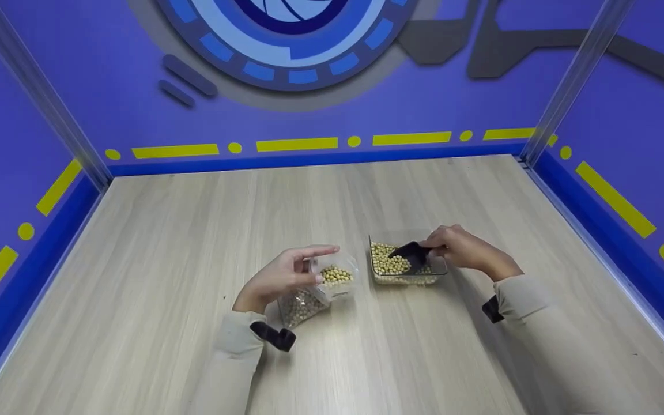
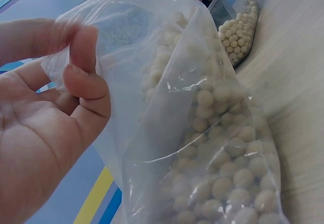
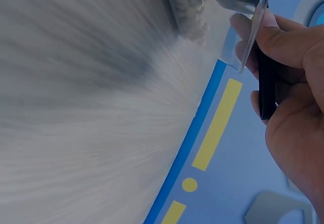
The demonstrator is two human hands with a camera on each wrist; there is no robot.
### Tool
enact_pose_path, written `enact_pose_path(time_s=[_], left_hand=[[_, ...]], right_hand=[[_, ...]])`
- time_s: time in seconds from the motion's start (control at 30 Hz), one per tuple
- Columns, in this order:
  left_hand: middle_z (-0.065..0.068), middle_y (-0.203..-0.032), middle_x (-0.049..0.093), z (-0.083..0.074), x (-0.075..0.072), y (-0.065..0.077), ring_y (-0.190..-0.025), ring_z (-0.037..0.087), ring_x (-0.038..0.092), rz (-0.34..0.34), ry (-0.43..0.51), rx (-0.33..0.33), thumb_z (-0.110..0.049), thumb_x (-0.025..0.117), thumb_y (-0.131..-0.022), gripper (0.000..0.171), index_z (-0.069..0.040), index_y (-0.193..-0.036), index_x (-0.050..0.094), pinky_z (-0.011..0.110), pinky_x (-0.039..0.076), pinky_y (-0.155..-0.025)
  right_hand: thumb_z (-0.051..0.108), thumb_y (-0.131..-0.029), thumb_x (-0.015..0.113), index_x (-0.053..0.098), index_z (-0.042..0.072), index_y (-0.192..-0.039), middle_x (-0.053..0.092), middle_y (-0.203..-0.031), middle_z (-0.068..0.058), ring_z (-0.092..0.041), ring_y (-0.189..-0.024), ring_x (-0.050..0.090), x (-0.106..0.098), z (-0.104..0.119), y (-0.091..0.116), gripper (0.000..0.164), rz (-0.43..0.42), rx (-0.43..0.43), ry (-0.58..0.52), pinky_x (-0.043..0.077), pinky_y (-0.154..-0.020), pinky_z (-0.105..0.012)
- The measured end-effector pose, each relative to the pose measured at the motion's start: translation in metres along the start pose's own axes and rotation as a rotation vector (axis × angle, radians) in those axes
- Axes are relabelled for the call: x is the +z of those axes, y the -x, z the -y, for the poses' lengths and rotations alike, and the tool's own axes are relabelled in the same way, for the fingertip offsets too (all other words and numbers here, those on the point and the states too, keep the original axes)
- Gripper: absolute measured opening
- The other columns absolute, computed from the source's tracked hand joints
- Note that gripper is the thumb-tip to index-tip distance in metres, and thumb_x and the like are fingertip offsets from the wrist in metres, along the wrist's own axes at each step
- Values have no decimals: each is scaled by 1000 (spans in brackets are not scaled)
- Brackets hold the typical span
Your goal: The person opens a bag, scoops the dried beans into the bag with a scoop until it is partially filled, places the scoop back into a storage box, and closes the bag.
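My left hand (image 1: 286, 275) pinches the upper edge of a clear plastic zip bag (image 1: 303, 307), which bulges with round, pale yellow beans. In the left wrist view the bag (image 2: 223, 168) fills the middle, and its film is bunched between the thumb and fingers. My right hand (image 1: 460, 246) grips a black scoop (image 1: 412, 253) by its handle. The scoop's bowl sits among the beans (image 1: 387, 259) in a clear rectangular container (image 1: 410, 279). In the right wrist view the handle (image 3: 267, 82) lies within the curled fingers, beside the container's wall.
Both bag and container rest on a pale wood-grain table (image 1: 193, 242). Blue panels (image 1: 320, 121) with yellow dashes enclose the table at the back and both sides. Metal posts (image 1: 568, 86) stand at the back corners. A black strap (image 1: 274, 335) is worn on the left wrist.
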State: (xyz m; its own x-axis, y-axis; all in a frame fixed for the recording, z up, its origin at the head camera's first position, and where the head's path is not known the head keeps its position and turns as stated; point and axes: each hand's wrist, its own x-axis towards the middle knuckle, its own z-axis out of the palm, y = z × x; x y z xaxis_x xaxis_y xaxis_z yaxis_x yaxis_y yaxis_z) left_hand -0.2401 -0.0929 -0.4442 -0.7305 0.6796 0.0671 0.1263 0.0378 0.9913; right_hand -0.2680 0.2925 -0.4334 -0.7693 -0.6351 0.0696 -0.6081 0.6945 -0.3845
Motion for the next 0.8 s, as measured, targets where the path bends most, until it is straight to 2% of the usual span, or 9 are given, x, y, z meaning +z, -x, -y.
enact_pose_path(time_s=[0.43,0.67,0.8], left_hand=[[1,-76,47,2,-1,0,-56,3,39,11,-22,16,2,62,-85,57,-3,-140,47,19,37,-52],[2,-78,48,2,0,1,-59,4,40,-1,-38,4,0,63,-85,57,-6,-140,49,19,38,-53],[1,-77,48,1,0,0,-60,4,40,0,-17,12,2,63,-84,57,-4,-140,49,18,38,-53]], right_hand=[[-9,-85,61,67,-6,-115,71,-103,-19,-33,-95,65,14,0,-3,31,-37,-27,-56,54,-79,-43],[-8,-86,61,66,-6,-116,70,-104,-18,-32,-95,66,20,-2,-2,31,-57,-15,-102,50,-91,-48],[-5,-88,60,66,-5,-117,70,-105,-18,-33,-96,65,21,0,-1,29,-52,13,-120,51,-89,-48]])
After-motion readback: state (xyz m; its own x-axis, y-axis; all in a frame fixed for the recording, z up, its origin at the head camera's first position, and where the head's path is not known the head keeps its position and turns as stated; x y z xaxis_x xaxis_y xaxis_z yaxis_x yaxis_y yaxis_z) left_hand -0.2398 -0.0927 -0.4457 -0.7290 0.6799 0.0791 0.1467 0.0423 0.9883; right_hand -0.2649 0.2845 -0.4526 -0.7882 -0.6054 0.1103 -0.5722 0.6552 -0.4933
